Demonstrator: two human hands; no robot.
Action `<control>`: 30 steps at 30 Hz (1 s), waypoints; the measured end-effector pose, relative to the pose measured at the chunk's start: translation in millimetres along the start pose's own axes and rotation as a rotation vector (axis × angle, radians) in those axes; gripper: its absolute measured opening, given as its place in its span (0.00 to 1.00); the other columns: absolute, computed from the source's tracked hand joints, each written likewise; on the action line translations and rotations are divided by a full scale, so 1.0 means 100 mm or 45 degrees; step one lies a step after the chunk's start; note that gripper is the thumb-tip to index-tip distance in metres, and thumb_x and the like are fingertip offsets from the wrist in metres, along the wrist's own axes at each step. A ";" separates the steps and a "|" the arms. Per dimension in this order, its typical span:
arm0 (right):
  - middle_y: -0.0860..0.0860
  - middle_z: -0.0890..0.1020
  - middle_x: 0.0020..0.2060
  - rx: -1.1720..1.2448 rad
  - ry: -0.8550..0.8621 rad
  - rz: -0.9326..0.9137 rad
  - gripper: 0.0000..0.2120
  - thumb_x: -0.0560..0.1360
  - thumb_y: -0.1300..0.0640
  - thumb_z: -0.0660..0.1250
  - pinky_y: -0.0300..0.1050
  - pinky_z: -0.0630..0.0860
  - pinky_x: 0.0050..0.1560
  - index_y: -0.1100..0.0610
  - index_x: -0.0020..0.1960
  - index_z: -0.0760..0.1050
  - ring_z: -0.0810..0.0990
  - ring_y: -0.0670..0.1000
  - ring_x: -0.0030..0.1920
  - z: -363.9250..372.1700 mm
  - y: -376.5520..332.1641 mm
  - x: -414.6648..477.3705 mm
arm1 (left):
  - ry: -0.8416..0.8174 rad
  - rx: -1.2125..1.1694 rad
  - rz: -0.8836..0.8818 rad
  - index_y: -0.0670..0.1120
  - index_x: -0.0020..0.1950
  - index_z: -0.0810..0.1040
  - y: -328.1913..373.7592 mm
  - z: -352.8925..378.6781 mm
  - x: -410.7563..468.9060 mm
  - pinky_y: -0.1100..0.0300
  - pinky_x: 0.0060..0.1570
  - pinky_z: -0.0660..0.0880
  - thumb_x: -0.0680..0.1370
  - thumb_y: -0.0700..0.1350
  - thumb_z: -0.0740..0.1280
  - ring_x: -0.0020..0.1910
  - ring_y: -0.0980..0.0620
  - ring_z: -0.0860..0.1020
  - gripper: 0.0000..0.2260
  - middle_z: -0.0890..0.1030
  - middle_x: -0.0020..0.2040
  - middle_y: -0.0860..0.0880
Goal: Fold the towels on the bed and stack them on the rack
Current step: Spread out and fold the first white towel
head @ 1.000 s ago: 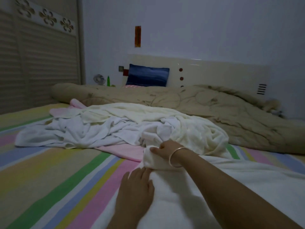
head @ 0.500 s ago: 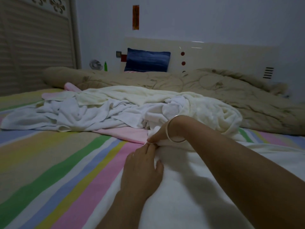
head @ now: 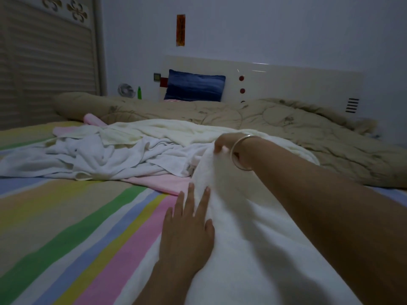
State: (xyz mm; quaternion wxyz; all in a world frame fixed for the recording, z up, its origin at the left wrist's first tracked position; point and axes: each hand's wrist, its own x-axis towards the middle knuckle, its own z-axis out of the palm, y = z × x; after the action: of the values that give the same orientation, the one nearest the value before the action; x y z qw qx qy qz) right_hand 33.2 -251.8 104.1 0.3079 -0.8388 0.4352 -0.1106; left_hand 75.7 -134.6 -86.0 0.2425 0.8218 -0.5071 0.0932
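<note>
Towel point(head: 242, 238), white and rumpled; right fingers point(head: 220, 143) pinch its edge; left fingers point(head: 190, 201) flat.

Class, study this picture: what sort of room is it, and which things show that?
Most likely a home bedroom: a bed with a striped sheet, a beige quilt bunched before the headboard, and a blue pillow against it.
</note>
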 end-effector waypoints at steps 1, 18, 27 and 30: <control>0.63 0.66 0.70 0.063 0.058 -0.009 0.22 0.78 0.64 0.60 0.52 0.62 0.71 0.68 0.70 0.64 0.64 0.61 0.71 -0.06 -0.04 0.05 | 0.005 0.002 -0.008 0.54 0.77 0.63 0.00 0.01 0.01 0.42 0.58 0.76 0.73 0.55 0.53 0.68 0.41 0.73 0.30 0.66 0.75 0.43; 0.55 0.73 0.63 -0.484 0.607 -0.380 0.22 0.73 0.59 0.65 0.52 0.60 0.70 0.47 0.65 0.71 0.69 0.57 0.65 0.58 0.23 0.78 | 0.049 -0.089 -0.132 0.57 0.76 0.62 0.04 -0.11 -0.02 0.50 0.69 0.60 0.71 0.62 0.45 0.71 0.44 0.62 0.33 0.63 0.72 0.44; 0.54 0.73 0.63 -0.588 0.625 -0.550 0.19 0.77 0.60 0.57 0.51 0.63 0.66 0.48 0.65 0.72 0.71 0.58 0.63 0.66 0.42 0.80 | 0.176 -0.801 -0.495 0.59 0.50 0.81 -0.17 -0.10 0.16 0.53 0.53 0.77 0.76 0.50 0.64 0.51 0.48 0.80 0.08 0.81 0.51 0.51; 0.53 0.74 0.62 -0.496 0.660 -0.488 0.18 0.78 0.62 0.58 0.49 0.66 0.65 0.47 0.62 0.75 0.68 0.56 0.65 0.48 0.36 0.70 | 0.153 -0.811 -0.510 0.64 0.45 0.79 -0.18 -0.09 0.16 0.50 0.51 0.78 0.74 0.50 0.64 0.48 0.48 0.81 0.09 0.81 0.50 0.51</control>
State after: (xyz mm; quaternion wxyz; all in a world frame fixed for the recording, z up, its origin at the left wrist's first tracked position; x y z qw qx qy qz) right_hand 73.0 -303.4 38.5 -0.0041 -0.8920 0.3466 -0.2900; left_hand 99.6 -136.7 -77.2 0.5285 0.7812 -0.3249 -0.0701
